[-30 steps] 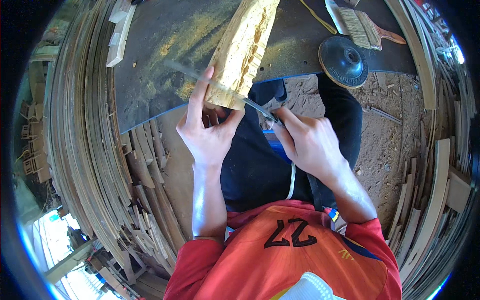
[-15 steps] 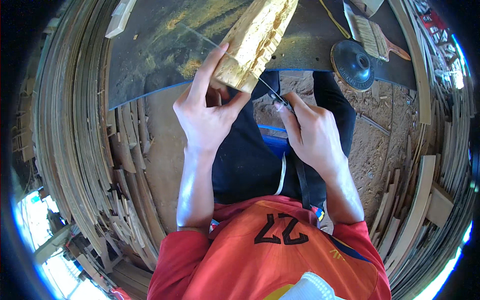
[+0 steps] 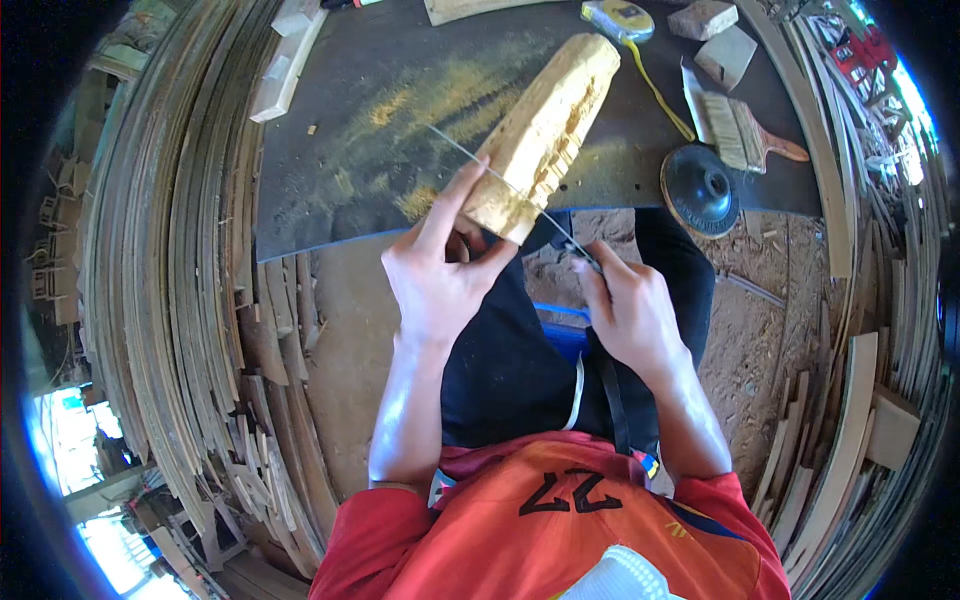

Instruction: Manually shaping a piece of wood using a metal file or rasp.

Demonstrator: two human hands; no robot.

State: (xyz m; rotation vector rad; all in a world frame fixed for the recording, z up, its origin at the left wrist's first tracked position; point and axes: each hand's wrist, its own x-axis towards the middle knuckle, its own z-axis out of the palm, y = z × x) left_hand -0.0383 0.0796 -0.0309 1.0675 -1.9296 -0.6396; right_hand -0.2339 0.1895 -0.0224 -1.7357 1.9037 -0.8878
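Note:
My left hand [image 3: 438, 278] is closed around the near end of a pale yellow wood block [image 3: 545, 140], its index finger lying along the side. The block tilts up to the right over the table, with a row of notches cut along its right side. Across its near part lies a thin, straight metal tool [image 3: 450, 142], like a slim file or saw blade. My right hand [image 3: 640, 320] pinches the tool's near end at a dark grip, mostly hidden by the fingers. The tool's far end sticks out past my left index finger.
The dark table [image 3: 330, 200] carries yellow dust. At its right are a round black disc [image 3: 700, 192], a wooden-handled brush [image 3: 740, 135], a yellow tape measure [image 3: 618, 20] and wood offcuts [image 3: 725, 57]. A pale wood strip [image 3: 290, 65] lies far left. Stacked boards [image 3: 170, 250] line the left.
The view has shifted, so the table, block and both hands appear lower and more of the tabletop shows. Less of the tool sticks out past my left finger. Both holds are unchanged.

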